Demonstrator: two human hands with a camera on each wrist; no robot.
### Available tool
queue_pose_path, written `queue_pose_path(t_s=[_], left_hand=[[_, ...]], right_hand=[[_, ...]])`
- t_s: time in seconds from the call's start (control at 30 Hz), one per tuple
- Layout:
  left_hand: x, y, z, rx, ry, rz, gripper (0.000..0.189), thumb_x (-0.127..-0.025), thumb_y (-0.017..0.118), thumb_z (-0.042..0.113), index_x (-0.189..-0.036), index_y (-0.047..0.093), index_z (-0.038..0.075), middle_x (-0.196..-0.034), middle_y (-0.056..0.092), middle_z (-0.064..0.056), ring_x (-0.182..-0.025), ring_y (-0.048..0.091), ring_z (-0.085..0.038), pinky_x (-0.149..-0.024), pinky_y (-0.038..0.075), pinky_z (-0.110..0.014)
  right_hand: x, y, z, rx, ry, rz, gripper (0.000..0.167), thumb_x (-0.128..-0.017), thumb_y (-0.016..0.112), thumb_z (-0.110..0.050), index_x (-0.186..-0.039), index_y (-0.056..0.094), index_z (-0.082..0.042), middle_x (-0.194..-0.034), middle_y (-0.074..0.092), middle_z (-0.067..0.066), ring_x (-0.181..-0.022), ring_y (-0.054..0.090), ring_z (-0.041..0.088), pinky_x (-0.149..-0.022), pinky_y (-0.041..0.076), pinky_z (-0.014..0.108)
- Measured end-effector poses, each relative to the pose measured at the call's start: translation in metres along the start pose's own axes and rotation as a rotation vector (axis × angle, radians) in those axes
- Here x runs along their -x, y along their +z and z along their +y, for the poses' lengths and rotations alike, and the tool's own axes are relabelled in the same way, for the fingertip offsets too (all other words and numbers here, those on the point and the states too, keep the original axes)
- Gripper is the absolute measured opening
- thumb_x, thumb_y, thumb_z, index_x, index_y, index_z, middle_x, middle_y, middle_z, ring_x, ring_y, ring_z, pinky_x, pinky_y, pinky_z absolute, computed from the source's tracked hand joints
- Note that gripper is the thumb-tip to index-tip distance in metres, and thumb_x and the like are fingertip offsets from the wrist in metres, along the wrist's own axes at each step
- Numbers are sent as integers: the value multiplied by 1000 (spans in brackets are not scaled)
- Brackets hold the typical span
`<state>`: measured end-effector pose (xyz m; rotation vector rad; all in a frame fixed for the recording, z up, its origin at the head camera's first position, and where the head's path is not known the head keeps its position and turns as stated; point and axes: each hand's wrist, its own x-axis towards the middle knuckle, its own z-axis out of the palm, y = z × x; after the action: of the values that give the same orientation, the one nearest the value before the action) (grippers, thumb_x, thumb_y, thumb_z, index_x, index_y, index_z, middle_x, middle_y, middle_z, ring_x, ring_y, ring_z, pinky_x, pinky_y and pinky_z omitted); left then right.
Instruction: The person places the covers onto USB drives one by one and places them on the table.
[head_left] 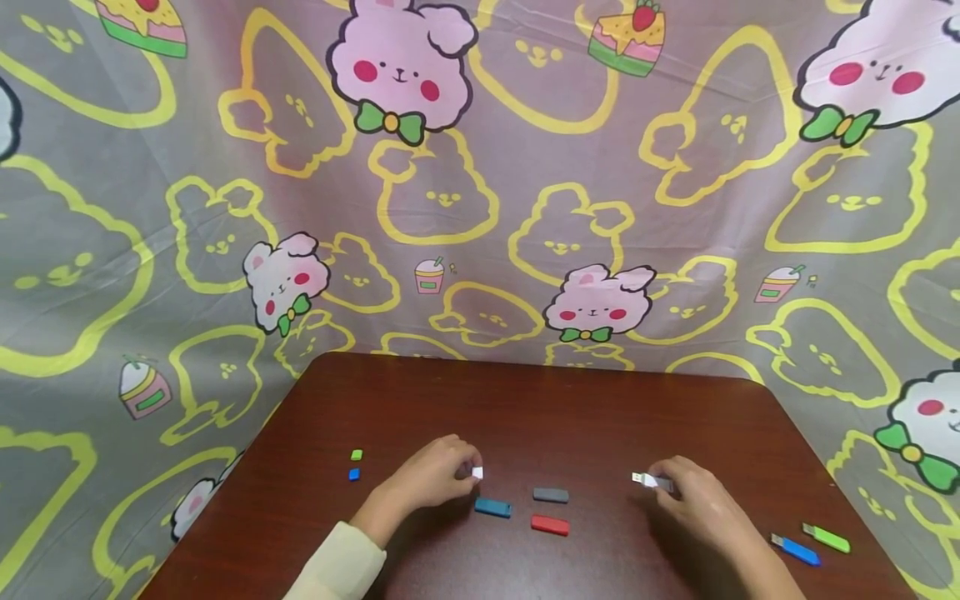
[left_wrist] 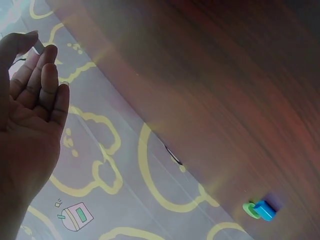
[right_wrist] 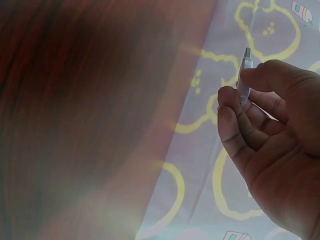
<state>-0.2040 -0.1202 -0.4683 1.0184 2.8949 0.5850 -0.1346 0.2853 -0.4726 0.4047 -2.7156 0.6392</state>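
Where the table [head_left: 637, 567] lies nearest: blue stick [head_left: 798, 551], green stick [head_left: 830, 539], metal plugs bare.
Middle: red stick [head_left: 550, 525], teal stick [head_left: 492, 507], grey stick [head_left: 551, 496], slim oblongs.
Right hand [head_left: 697, 504]: clamped on a white USB stick [head_left: 651, 481] above the table, plug pointing left.
Left hand [head_left: 431, 475]: pinching a white cap [head_left: 477, 472].
Far left: blue cap [head_left: 354, 474], green cap [head_left: 356, 455].
Backdrop: creased, cartoon-printed cloth [head_left: 517, 167].

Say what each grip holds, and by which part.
Left grip: small white cap, pinched by its sides. Right grip: white USB stick, by its body, plug free.
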Motion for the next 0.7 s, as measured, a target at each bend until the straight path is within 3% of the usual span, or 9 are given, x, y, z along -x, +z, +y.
queue_pose_path(t_s=[0.17,0.37,0.7], left_hand=[[-5,2,7,-6,42,12,16,-88,79,25,-101,72,18,-87,63,11,-80,52,-2,-70,49,-21],[-11,4,17,12,53,-2,17,-88,79,23,-103,73,18,-89,62,12,-82,54,-1,-72,50,-19],[-18,9,23,19,69,-1,17,-89,78,24,-104,73,21,-90,62,14,-84,53,-1,-73,50,-18]], right_hand=[[-5,2,-11,-32,28,-43,20,-79,78,-1,-90,69,-14,-86,60,-9,-74,52,5,-64,47,28],[-9,10,-23,-38,-45,5,25,-76,78,4,-88,68,-16,-85,61,-11,-73,52,2,-63,48,27],[-18,21,-43,-62,-73,-22,24,-76,77,3,-89,69,-15,-87,61,-11,-75,54,2,-65,50,26]])
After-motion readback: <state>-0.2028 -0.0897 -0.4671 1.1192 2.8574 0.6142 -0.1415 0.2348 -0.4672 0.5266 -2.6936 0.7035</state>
